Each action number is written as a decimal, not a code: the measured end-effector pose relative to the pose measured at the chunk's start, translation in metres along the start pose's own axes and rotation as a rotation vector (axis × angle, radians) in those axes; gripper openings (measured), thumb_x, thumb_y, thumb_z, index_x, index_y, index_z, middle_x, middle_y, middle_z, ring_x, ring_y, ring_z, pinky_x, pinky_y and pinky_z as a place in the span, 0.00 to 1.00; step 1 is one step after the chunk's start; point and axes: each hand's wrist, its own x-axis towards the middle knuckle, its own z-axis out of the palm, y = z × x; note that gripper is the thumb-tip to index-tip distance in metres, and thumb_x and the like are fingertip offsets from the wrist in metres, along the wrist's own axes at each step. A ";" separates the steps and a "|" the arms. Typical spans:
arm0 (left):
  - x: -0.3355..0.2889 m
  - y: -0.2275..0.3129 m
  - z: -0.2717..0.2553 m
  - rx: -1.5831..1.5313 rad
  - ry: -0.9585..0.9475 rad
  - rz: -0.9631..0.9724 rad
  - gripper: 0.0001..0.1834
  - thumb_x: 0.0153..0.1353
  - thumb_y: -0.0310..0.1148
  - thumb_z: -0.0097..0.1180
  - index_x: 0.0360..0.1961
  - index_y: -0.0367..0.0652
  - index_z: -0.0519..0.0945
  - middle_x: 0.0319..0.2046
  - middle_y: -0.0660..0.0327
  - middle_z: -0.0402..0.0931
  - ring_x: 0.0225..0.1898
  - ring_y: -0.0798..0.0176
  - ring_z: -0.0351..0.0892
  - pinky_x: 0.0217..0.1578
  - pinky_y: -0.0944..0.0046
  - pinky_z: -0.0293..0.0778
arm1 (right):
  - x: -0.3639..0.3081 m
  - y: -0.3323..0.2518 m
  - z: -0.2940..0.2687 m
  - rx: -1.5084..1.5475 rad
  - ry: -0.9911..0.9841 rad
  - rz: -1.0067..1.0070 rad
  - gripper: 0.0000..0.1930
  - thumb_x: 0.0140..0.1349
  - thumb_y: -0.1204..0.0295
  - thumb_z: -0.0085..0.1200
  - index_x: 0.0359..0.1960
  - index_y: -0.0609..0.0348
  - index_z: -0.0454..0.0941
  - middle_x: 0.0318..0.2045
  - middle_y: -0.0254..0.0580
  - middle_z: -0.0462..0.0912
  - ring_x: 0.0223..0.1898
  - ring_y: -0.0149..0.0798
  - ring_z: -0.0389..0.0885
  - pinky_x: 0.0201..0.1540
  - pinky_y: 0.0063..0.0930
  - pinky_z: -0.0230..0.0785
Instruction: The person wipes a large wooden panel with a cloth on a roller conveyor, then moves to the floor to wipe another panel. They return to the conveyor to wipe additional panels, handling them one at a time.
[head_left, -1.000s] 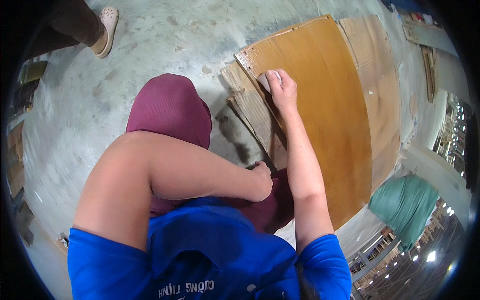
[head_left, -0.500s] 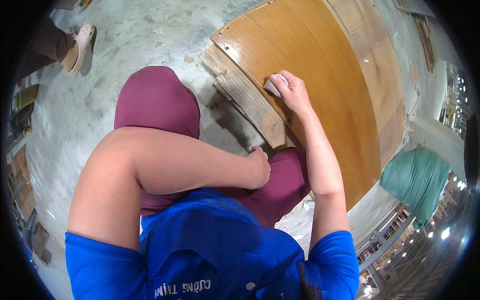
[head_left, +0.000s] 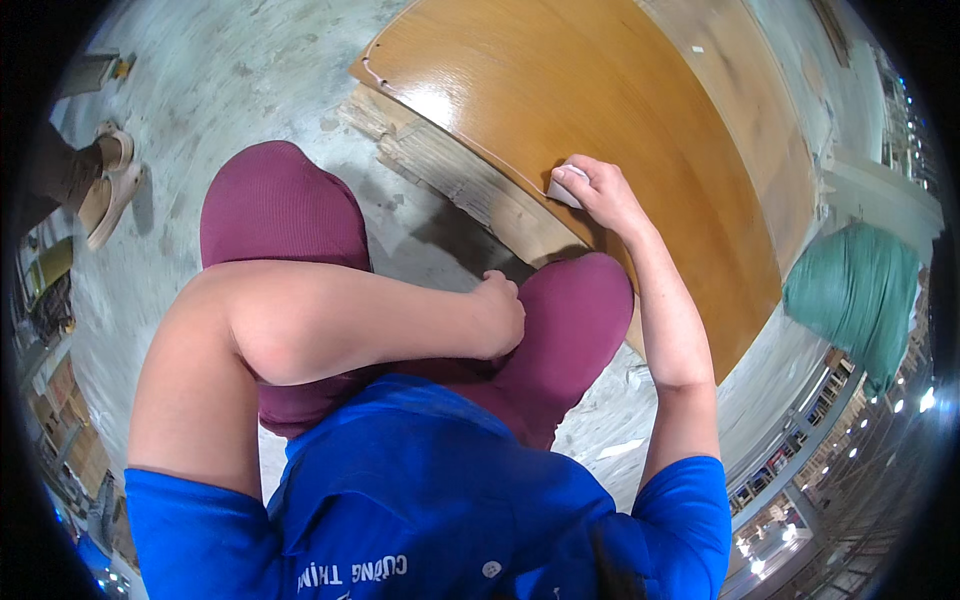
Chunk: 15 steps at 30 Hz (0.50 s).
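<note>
my hands: 2 – left (head_left: 497, 315), right (head_left: 597, 190) | pad (head_left: 562, 186): 1 | glossy panel (head_left: 600, 120): 1 | rough boards (head_left: 470, 180): 1 stack | green bundle (head_left: 860, 300): 1 | sandals (head_left: 112, 190): 2

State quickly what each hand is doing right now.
Left hand: closed in a fist, resting on the knee.
Right hand: closed on a small white pad against the wooden panel.

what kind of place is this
Probably a woodworking or furniture workshop: a glossy varnished wood panel lies on rough boards over a dusty concrete floor, and the right hand presses a small white pad to its edge.
</note>
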 end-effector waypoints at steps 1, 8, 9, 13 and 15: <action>0.001 -0.001 -0.001 -0.012 -0.006 0.009 0.15 0.55 0.39 0.51 0.40 0.45 0.82 0.44 0.60 0.76 0.48 0.57 0.70 0.42 0.58 0.65 | -0.004 0.004 0.000 -0.001 0.012 -0.008 0.17 0.61 0.56 0.48 0.33 0.57 0.77 0.27 0.50 0.80 0.30 0.49 0.79 0.34 0.37 0.69; 0.007 -0.002 0.001 -0.004 -0.040 0.021 0.14 0.53 0.40 0.53 0.36 0.45 0.83 0.40 0.60 0.78 0.48 0.56 0.71 0.42 0.58 0.66 | -0.013 0.026 0.007 0.031 0.081 -0.052 0.17 0.63 0.57 0.47 0.32 0.59 0.77 0.24 0.46 0.79 0.27 0.39 0.75 0.32 0.31 0.67; 0.007 -0.003 0.001 -0.009 -0.044 0.018 0.14 0.53 0.41 0.54 0.35 0.46 0.83 0.40 0.60 0.78 0.48 0.56 0.71 0.42 0.58 0.66 | -0.013 0.029 0.008 0.039 0.086 -0.058 0.17 0.63 0.57 0.47 0.32 0.59 0.77 0.24 0.46 0.79 0.27 0.39 0.76 0.32 0.31 0.67; 0.008 -0.005 0.004 -0.021 -0.050 0.013 0.14 0.52 0.43 0.54 0.33 0.46 0.83 0.39 0.60 0.78 0.48 0.55 0.71 0.43 0.56 0.67 | -0.014 0.032 0.011 0.058 0.111 -0.064 0.17 0.62 0.57 0.47 0.33 0.59 0.78 0.24 0.46 0.79 0.27 0.39 0.76 0.32 0.31 0.68; 0.007 -0.007 0.005 -0.018 -0.047 0.018 0.15 0.52 0.44 0.53 0.32 0.46 0.83 0.39 0.59 0.79 0.48 0.54 0.71 0.43 0.55 0.67 | -0.018 0.034 0.012 0.068 0.111 -0.040 0.17 0.62 0.57 0.48 0.33 0.59 0.78 0.24 0.46 0.79 0.27 0.40 0.76 0.32 0.31 0.68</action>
